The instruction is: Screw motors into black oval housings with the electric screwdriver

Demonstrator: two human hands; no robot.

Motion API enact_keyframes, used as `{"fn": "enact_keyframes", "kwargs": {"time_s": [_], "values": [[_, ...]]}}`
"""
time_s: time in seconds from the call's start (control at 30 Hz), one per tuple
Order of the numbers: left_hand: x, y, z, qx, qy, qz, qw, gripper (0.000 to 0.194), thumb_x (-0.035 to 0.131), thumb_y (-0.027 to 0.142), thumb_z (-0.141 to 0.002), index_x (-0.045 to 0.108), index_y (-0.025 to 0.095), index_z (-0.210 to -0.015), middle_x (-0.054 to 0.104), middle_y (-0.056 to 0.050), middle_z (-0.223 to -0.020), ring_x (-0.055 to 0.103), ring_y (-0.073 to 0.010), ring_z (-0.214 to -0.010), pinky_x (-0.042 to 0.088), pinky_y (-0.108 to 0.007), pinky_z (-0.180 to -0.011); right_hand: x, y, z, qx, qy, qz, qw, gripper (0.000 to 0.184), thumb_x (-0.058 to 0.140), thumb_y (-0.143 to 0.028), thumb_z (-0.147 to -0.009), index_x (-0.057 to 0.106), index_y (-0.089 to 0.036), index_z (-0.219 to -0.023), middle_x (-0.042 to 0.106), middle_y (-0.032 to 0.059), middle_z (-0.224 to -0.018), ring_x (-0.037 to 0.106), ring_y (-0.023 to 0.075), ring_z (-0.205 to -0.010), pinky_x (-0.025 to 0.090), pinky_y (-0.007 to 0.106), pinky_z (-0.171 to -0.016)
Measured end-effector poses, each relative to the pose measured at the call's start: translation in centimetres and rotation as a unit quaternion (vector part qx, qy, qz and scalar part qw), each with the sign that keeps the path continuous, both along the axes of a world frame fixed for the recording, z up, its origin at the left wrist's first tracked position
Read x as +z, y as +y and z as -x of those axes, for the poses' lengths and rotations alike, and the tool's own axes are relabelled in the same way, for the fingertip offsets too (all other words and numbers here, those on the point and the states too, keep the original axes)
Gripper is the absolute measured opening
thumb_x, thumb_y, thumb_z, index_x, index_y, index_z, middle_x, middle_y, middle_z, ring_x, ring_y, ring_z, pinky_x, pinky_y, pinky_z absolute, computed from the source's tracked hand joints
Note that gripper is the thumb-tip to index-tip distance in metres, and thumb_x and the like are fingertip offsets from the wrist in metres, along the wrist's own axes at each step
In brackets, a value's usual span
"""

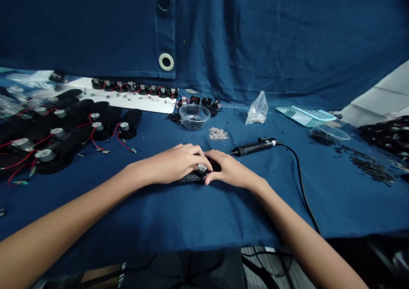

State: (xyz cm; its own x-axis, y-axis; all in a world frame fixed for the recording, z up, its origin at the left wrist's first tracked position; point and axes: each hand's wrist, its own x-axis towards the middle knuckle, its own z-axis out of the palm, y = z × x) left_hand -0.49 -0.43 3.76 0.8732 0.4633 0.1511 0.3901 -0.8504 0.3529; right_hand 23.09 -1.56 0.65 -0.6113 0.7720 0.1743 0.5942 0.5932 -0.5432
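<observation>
I've got L hand (172,163) curled over & R hand (231,170) with fingers pressed together, both closing on a small silver-capped motor (202,168) atop a black housing (191,178) on the blue cloth (204,212); looks light, stiff, prob slick, so hold housing edges.

Clear plastic bowl (194,117); heap of tiny metal parts (218,134); plastic bag (257,108).

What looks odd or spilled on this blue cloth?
Loose dark granules lie strewn across the cloth at the right, beside a clear plastic dish, looking spilled rather than contained. A small heap of silvery bits also sits bare on the cloth.
</observation>
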Motion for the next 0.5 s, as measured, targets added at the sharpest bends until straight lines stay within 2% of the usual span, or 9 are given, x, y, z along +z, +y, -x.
{"fn": "enact_keyframes", "kwargs": {"time_s": [0.1, 0.2, 0.27, 0.33, 0.37, 0.43, 0.5], "values": [[0.3, 0.8, -0.8, -0.014, 0.027, 0.048, 0.998, 0.035, 0.045, 0.025, -0.097, 0.052, 0.033, -0.13, 0.057, -0.003, -0.114, 0.052, -0.019, -0.106, 0.039, -0.029, -0.089, 1.2, 1.0, -3.5, -0.124, 0.01, -0.052, 0.991, 0.083, 0.069, -0.061, -0.07, 0.041, -0.024, -0.139, 0.053, 0.0111, -0.128, 0.053, 0.0255, -0.118, 0.043, 0.042, -0.101], [0.0, 0.9, -0.6, 0.011, 0.026, 0.056, 0.998, 0.023, 0.05, 0.029, -0.095, 0.061, 0.028, -0.115, 0.06, -0.002, -0.107, 0.055, -0.0183, -0.101, 0.04, -0.026, -0.084, 3.0, 2.5, -7.1, -0.257, -0.077, -0.062, 0.961, 0.073, 0.06, -0.067, -0.075, 0.05, -0.021, -0.132, 0.059, 0.0132, -0.116, 0.059, 0.0278, -0.108, 0.047, 0.042, -0.092], [-0.5, 0.5, -0.3, 0.061, 0.025, 0.038, 0.997, 0.016, 0.055, 0.034, -0.092, 0.063, 0.025, -0.103, 0.062, -0.001, -0.099, 0.058, -0.0177, -0.089, 0.04, -0.026, -0.075, 4.1, 3.8, -9.0, -0.382, -0.171, -0.042, 0.907, 0.073, 0.05, -0.072, -0.078, 0.054, -0.015, -0.124, 0.065, 0.0155, -0.099, 0.064, 0.0323, -0.096, 0.049, 0.047, -0.084], [-0.9, -0.1, -0.2, 0.137, 0.039, -0.007, 0.99, 0.021, 0.059, 0.041, -0.089, 0.06, 0.021, -0.094, 0.064, -0.002, -0.092, 0.06, -0.0192, -0.078, 0.039, -0.028, -0.067, 4.6, 5.4, -10.1, -0.477, -0.24, 0.006, 0.845, 0.079, 0.046, -0.075, -0.077, 0.056, -0.009, -0.119, 0.067, 0.0156, -0.079, 0.066, 0.0348, -0.082, 0.049, 0.05, -0.077], [-1.1, -0.4, -0.3, 0.174, 0.053, -0.033, 0.983, 0.025, 0.059, 0.045, -0.088, 0.058, 0.019, -0.091, 0.065, -0.003, -0.089, 0.06, -0.0207, -0.075, 0.038, -0.029, -0.064, 4.5, 6.1, -10.6, -0.501, -0.247, 0.045, 0.828, 0.081, 0.046, -0.075, -0.077, 0.054, -0.007, -0.12, 0.066, 0.0137, -0.07, 0.066, 0.0335, -0.073, 0.049, 0.049, -0.074], [-1.5, -1.1, -0.6, 0.229, 0.087, -0.077, 0.967, 0.032, 0.055, 0.05, -0.089, 0.056, 0.017, -0.088, 0.066, -0.005, -0.083, 0.061, -0.0237, -0.071, 0.037, -0.031, -0.061, 3.5, 7.4, -11.1, -0.523, -0.213, 0.13, 0.815, 0.09, 0.052, -0.073, -0.075, 0.044, -0.002, -0.13, 0.063, 0.0089, -0.057, 0.064, 0.0296, -0.056, 0.05, 0.046, -0.067], [-1.6, -1.6, -0.9, 0.248, 0.109, -0.113, 0.956, 0.037, 0.049, 0.053, -0.091, 0.057, 0.016, -0.088, 0.065, -0.007, -0.078, 0.061, -0.0256, -0.071, 0.038, -0.033, -0.064, 1.7, 8.1, -11.6, -0.533, -0.129, 0.124, 0.827, 0.099, 0.064, -0.067, -0.069, 0.038, 0.002, -0.135, 0.061, 0.006, -0.052, 0.061, 0.0277, -0.047, 0.05, 0.043, -0.058]]}}
